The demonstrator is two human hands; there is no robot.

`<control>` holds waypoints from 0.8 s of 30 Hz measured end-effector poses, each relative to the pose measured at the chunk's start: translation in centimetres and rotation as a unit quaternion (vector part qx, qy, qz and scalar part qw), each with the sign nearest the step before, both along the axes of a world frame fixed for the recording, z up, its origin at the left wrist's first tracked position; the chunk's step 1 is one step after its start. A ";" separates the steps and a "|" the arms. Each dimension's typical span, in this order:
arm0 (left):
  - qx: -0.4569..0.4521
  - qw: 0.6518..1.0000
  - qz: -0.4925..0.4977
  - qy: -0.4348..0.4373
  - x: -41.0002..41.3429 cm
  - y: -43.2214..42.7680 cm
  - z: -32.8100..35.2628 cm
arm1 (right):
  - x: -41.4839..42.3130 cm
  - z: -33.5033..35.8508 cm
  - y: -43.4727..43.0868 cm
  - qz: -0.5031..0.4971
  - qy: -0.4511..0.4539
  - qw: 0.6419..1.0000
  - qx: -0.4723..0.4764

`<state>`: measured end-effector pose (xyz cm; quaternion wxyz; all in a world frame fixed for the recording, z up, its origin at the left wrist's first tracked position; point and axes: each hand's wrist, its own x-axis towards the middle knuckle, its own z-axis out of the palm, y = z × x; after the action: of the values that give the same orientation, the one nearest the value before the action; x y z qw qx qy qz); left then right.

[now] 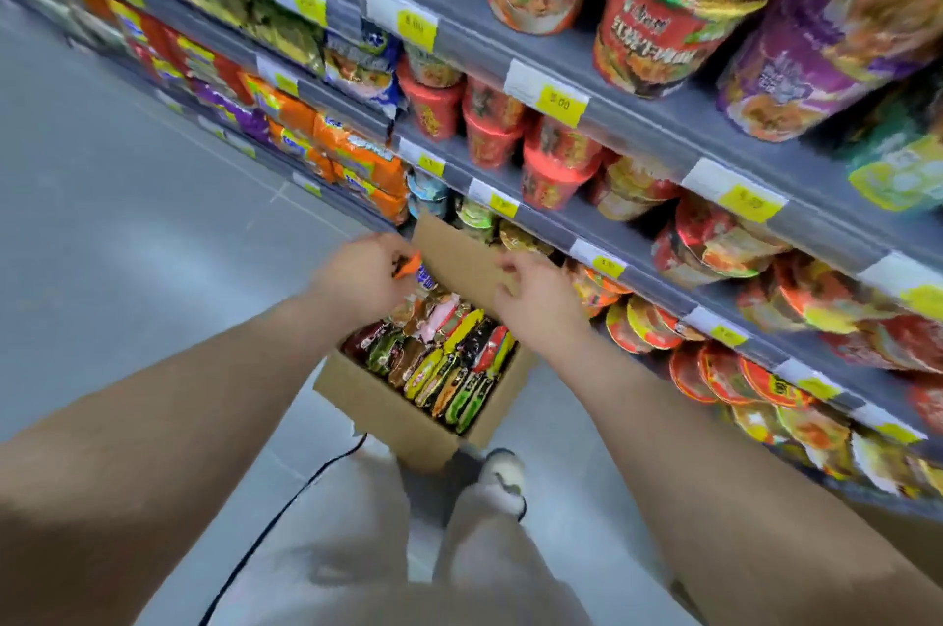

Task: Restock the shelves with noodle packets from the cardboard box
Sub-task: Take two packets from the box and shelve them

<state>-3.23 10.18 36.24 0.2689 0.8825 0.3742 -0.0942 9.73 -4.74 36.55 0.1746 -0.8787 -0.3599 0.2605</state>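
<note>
An open cardboard box point(388, 413) stands on the floor by the shelves, packed with several upright noodle packets point(449, 360). My left hand point(365, 276) reaches over the box's far left corner and pinches an orange packet point(411, 266) at its top edge. My right hand point(536, 299) hovers over the box's right side, fingers loosely curled near the raised flap point(459, 253), holding nothing I can see. The grey shelves point(638, 125) to the right carry noodle cups, bowls and packets.
Orange and purple packets fill the lower left shelves point(352, 166). Yellow price tags line the shelf edges. My legs and a shoe point(502, 475) stand just behind the box. A black cable point(286, 508) trails across the grey floor point(127, 243).
</note>
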 end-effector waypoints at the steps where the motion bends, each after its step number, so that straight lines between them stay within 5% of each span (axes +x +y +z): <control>1: 0.002 1.000 0.016 0.004 -0.5 0.0 -0.5 | 0.2 -0.5 0.8 0.019 -0.007 1.000 -0.002; 10: -0.033 0.993 0.107 0.041 -3.7 3.0 -12.0 | -0.5 -12.4 7.8 0.116 0.050 0.991 -0.048; 18: -0.019 0.995 0.086 0.042 -2.4 7.0 -29.0 | -1.0 -30.2 12.0 0.125 0.049 0.989 -0.065; 24: 0.017 0.998 0.048 0.038 -0.5 9.8 -40.4 | -0.2 -42.0 15.0 0.237 -0.009 0.970 -0.048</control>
<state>-3.71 19.95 -4.20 0.2434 0.8638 0.4275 -0.1085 9.50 10.22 -5.46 0.0624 -0.7779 -0.5465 0.3038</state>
